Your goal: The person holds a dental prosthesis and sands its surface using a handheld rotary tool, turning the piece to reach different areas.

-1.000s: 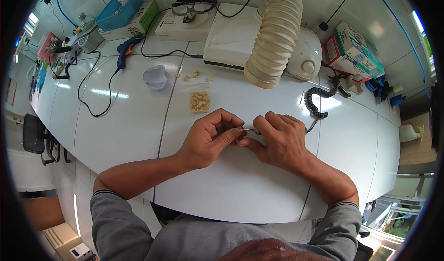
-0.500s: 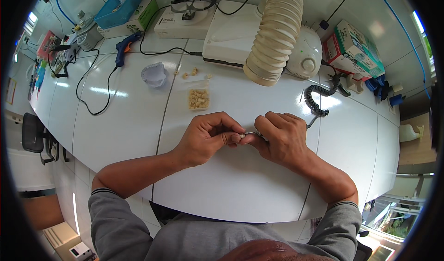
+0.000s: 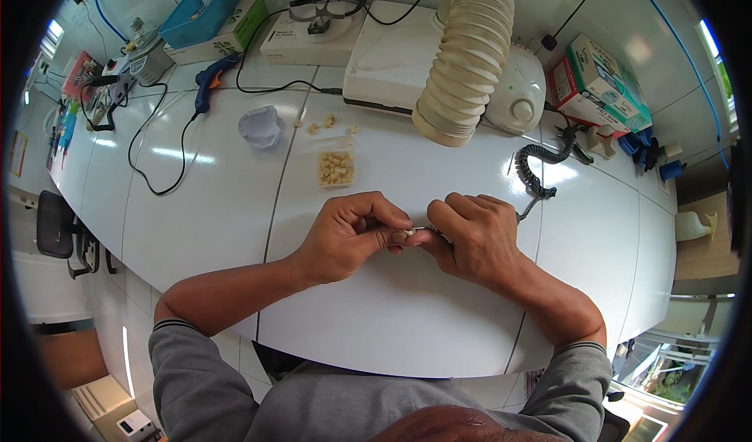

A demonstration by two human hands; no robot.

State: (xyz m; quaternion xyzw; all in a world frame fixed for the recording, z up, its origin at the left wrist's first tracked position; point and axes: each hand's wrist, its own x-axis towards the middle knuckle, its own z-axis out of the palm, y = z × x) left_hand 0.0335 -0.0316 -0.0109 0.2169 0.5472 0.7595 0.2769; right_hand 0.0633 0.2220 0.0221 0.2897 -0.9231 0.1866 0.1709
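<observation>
My left hand (image 3: 352, 238) pinches a small cream piece (image 3: 408, 231) between thumb and fingertips at the centre of the worktop. My right hand (image 3: 470, 234) is closed round a slim metal rotary tool (image 3: 423, 227), its tip at that piece and a cord leading off from the hand. The right thumb reaches in close to the left fingertips. Beyond my hands lies a clear container (image 3: 336, 168) of small tooth-like pieces, with several loose pieces (image 3: 329, 120) behind it and a pale dental model (image 3: 260, 127) to their left.
A ribbed extraction hose (image 3: 464, 58) hangs above a white machine (image 3: 392, 50). A coiled black cord (image 3: 533, 168) lies at the right near stacked boxes (image 3: 595, 82). A blue glue gun (image 3: 211, 78), a blue basket (image 3: 196, 15) and boxed goggles (image 3: 321, 15) stand at the back left.
My left hand has shifted slightly down, its fingers curling more around the small piece. My right hand has moved a little, keeping the tool at the piece.
</observation>
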